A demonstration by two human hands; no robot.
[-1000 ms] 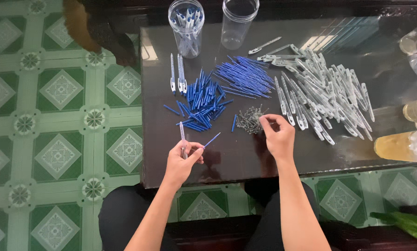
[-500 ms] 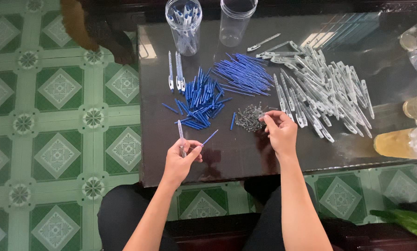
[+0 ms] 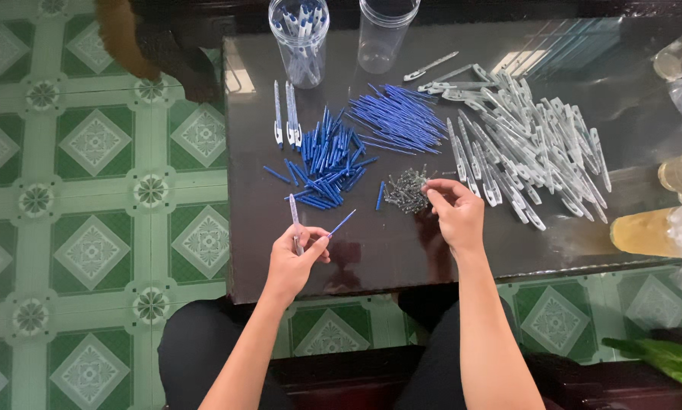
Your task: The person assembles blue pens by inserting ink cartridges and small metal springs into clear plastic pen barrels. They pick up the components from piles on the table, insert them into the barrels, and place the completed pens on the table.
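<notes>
Springs (image 3: 406, 190) sit in a small heap mid-tabletop (image 3: 402, 250); my right hand (image 3: 456, 214) pinches one at its edge, left hand (image 3: 299, 254) grips a clear barrel (image 3: 295, 223) and blue refill (image 3: 342, 222). I judge the spring may slip and roll away.

A dark glass table (image 3: 371, 250) stands on a green patterned tiled floor (image 3: 90, 190). At its far edge stand two clear jars (image 3: 299, 38), one holding pens. Amber bottles (image 3: 648, 231) lie at the right edge.
</notes>
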